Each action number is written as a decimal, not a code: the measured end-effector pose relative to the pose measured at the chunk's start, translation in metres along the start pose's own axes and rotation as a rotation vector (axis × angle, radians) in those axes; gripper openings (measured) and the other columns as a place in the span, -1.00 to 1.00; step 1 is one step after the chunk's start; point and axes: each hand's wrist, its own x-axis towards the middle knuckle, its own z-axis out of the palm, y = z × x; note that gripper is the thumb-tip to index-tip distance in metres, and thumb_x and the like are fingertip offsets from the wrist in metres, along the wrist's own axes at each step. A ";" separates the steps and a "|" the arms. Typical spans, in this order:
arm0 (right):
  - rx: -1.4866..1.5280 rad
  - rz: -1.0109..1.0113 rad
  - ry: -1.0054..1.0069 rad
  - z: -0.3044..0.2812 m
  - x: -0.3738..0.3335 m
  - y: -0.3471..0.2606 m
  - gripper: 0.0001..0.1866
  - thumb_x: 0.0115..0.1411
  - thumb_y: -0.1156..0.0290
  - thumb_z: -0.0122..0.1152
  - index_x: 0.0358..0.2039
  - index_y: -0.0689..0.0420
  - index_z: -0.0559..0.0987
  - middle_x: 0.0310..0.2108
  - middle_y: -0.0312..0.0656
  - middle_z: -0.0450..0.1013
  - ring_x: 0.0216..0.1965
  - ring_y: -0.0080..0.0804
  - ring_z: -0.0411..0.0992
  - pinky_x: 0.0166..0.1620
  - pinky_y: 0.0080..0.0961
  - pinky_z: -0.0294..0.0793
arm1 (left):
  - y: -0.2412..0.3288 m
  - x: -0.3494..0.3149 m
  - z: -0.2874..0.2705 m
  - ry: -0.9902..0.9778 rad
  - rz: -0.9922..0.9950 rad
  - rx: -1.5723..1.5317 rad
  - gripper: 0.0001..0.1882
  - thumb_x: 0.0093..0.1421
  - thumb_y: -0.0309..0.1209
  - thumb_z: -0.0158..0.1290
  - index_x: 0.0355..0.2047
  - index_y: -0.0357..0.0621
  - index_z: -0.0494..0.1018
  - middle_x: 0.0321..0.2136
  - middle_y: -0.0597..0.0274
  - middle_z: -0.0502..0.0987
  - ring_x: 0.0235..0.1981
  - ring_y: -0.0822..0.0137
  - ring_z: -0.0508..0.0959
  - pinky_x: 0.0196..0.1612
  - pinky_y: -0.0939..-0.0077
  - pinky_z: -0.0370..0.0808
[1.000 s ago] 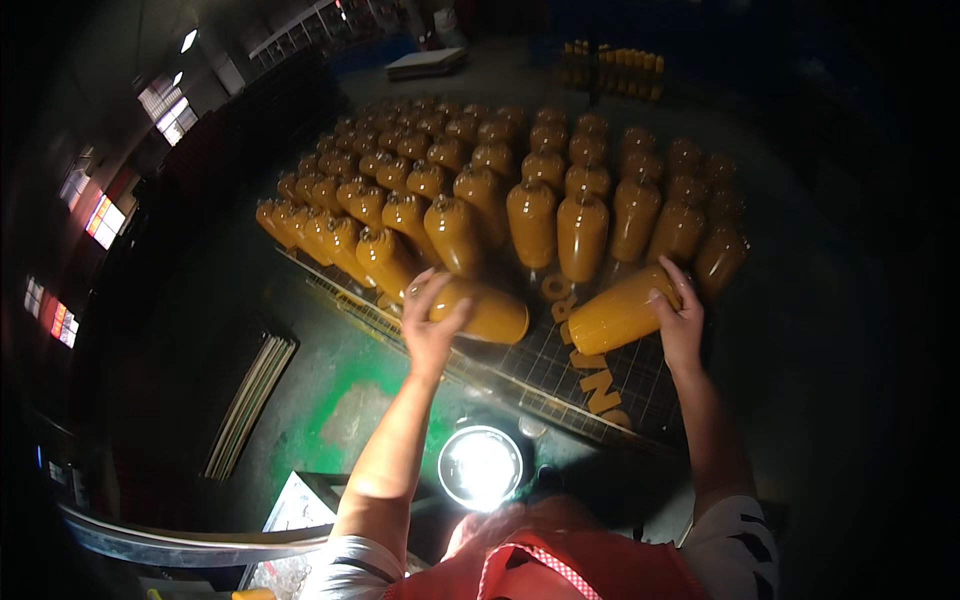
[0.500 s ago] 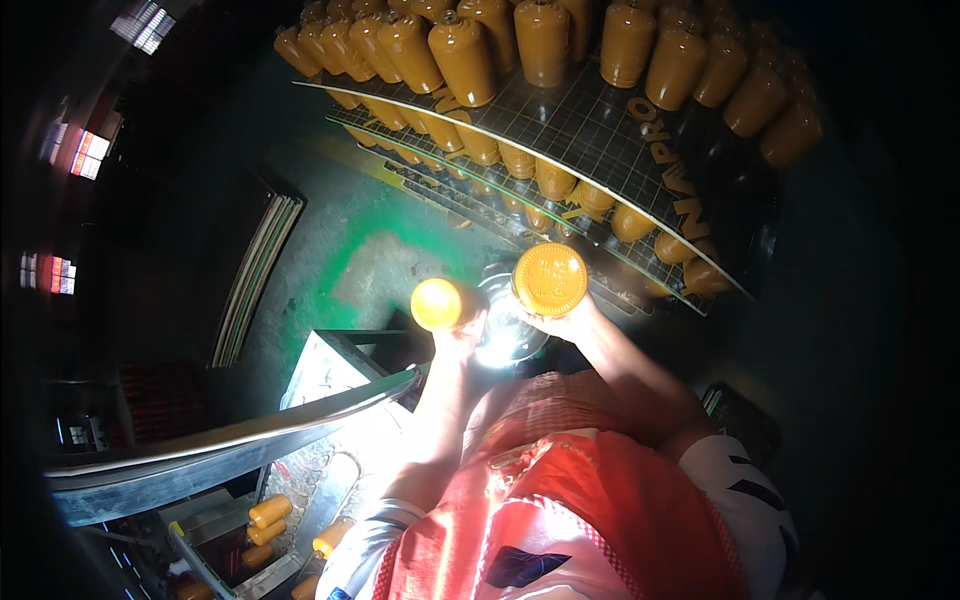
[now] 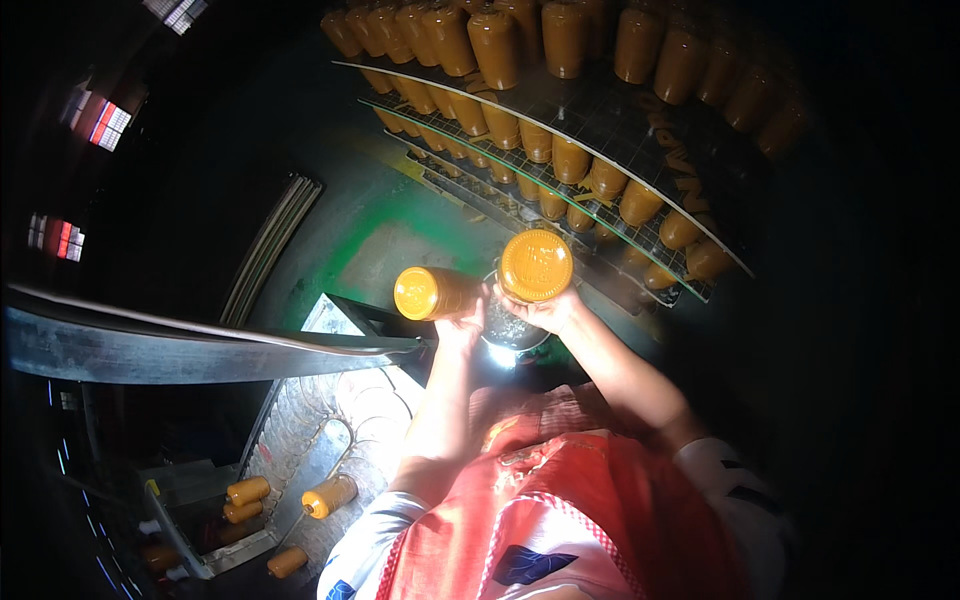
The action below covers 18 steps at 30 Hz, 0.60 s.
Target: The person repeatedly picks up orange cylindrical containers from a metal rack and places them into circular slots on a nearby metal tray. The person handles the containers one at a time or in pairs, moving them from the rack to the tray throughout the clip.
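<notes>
Dim, tiered boards (image 3: 598,110) are bearing orange bottles (image 3: 497,48); before a red apron (image 3: 600,500), the left hand (image 3: 463,328) is curling snugly around one tilted bottle (image 3: 416,293), the right hand (image 3: 550,314) around another bottle (image 3: 537,266)

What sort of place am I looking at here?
Likely a factory or packing floor: rows of amber bottles stand on layered boards, with more bottles around a metal surface at lower left.
</notes>
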 end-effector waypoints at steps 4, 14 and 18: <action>0.071 0.075 -0.084 -0.088 -0.038 0.013 -0.45 0.31 -0.02 0.01 -0.01 0.26 0.52 -0.08 0.12 0.52 -0.07 0.13 0.51 -0.05 -0.03 0.64 | -0.039 -0.062 -0.031 -0.058 0.019 -0.086 -0.50 0.30 0.00 -0.09 0.04 -0.11 0.45 -0.09 0.04 0.56 -0.16 0.03 0.59 -0.14 0.09 0.65; 0.231 0.227 0.085 -0.312 -0.252 0.027 -0.45 0.27 -0.03 0.12 0.16 0.03 0.49 0.16 -0.02 0.40 0.19 -0.01 0.31 0.17 -0.06 0.43 | 0.032 -0.365 -0.046 0.097 0.853 1.050 -0.58 0.31 -0.20 0.06 0.03 -0.24 0.53 -0.14 0.17 0.62 -0.15 0.35 0.61 0.04 0.42 0.51; -0.051 0.152 0.207 -0.243 -0.220 0.108 -0.45 0.30 0.01 0.09 0.19 0.07 0.45 0.10 -0.07 0.41 0.13 -0.09 0.35 0.14 -0.14 0.45 | 0.132 -0.491 -0.033 0.434 1.343 1.363 -0.65 0.19 -0.26 0.18 -0.05 -0.12 0.61 -0.05 0.16 0.60 -0.08 0.32 0.60 0.04 0.44 0.50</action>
